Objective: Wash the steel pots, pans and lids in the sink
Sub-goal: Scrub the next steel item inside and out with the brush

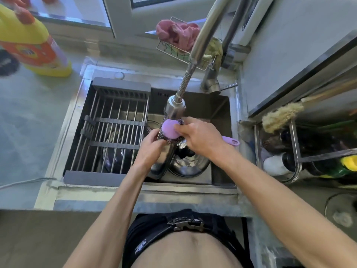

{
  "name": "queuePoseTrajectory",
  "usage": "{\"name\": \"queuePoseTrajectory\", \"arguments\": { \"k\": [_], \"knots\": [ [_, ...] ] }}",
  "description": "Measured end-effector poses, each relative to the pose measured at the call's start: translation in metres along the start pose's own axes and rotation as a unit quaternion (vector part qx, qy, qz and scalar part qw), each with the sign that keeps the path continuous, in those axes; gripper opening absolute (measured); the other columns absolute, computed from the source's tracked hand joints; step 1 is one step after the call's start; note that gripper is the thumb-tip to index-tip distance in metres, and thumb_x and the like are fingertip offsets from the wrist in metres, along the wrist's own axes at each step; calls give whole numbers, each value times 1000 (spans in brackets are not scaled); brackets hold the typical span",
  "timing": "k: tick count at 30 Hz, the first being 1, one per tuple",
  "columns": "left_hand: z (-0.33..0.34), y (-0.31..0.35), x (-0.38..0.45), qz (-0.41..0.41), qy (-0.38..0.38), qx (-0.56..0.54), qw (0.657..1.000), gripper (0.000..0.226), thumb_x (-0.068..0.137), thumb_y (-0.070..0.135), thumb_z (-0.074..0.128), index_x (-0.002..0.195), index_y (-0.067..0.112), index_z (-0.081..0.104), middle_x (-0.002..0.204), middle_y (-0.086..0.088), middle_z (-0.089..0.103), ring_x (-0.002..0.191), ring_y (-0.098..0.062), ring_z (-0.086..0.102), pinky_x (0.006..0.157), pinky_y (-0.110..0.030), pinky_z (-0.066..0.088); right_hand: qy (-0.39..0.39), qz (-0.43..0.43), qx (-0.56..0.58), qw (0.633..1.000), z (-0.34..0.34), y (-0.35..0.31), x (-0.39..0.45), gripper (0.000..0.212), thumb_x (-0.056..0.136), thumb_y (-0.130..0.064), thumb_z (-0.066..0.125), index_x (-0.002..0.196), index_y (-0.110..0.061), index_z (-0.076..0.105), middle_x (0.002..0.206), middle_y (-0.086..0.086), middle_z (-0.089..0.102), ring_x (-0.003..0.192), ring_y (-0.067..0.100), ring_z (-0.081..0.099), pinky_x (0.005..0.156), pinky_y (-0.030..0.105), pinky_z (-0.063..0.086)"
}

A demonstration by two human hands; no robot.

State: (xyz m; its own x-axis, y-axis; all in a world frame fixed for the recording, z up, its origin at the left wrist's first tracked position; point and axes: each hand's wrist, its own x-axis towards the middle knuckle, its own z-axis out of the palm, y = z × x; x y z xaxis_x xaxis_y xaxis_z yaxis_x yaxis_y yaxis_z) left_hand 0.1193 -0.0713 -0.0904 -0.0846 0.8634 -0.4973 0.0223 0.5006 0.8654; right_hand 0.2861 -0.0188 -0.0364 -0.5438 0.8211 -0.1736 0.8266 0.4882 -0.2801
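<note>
Here, I log what my feed shows over the sink (222,176).

Item one: a steel pot (164,161), tilted on edge in the right part of the basin, directly below the faucet head (174,109). My left hand (150,149) grips its rim from the left side, fingers curled over the edge.

Item two: a purple-handled scrubber (170,130) with a steel-wool pad under its lilac cap, pressed against the top of the pot's rim. My right hand (201,138) is wrapped round its handle, whose lilac tail sticks out past the wrist to the right. The two hands sit close together, with the scrubber head between them.

Item three: a second steel vessel (190,163), lying in the basin just right of the held pot and under my right wrist.

Item four: a grey drying rack (114,128) spanning the left half of the sink; more dark cookware (116,157) shows through its bars, too dim to tell apart.

Item five: a yellow detergent bottle (29,41) on the counter, far left. A pink cloth (177,33) lies in a wire basket behind the faucet.
</note>
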Motion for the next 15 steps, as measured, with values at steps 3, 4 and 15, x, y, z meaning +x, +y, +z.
{"name": "queuePoseTrajectory", "arguments": {
  "k": [3, 4, 15],
  "knots": [
    [-1, -13, -2, -43, -4, -19, 999, 32, 86, -6, 57, 87, 21, 74, 88, -4, 73, 86, -21, 65, 80, -35, 49, -8, 28, 0, 1000, 2, 16, 5, 26, 98, -21, 50, 117, -28, 67, 96, 1, 52, 95, 30, 60, 66, 36, 42],
    [-1, -17, -3, -58, -12, -23, 998, 31, 85, -9, 55, 85, 18, 72, 86, -6, 73, 86, -24, 65, 79, -35, 50, -3, 45, -7, 999, 1, 21, 8, 27, 99, -21, 48, 117, -26, 67, 96, 2, 51, 95, 32, 60, 66, 37, 41],
    [-4, 0, 6, -49, -40, -24, 998, 37, 79, -14, 54, 100, 14, 67, 92, -8, 72, 82, -21, 67, 66, -34, 52, 29, 60, -34, 997, -3, 19, 21, 31, 96, -16, 51, 118, -29, 67, 89, 2, 43, 81, 35, 58, 64, 43, 47]
  ]
}}
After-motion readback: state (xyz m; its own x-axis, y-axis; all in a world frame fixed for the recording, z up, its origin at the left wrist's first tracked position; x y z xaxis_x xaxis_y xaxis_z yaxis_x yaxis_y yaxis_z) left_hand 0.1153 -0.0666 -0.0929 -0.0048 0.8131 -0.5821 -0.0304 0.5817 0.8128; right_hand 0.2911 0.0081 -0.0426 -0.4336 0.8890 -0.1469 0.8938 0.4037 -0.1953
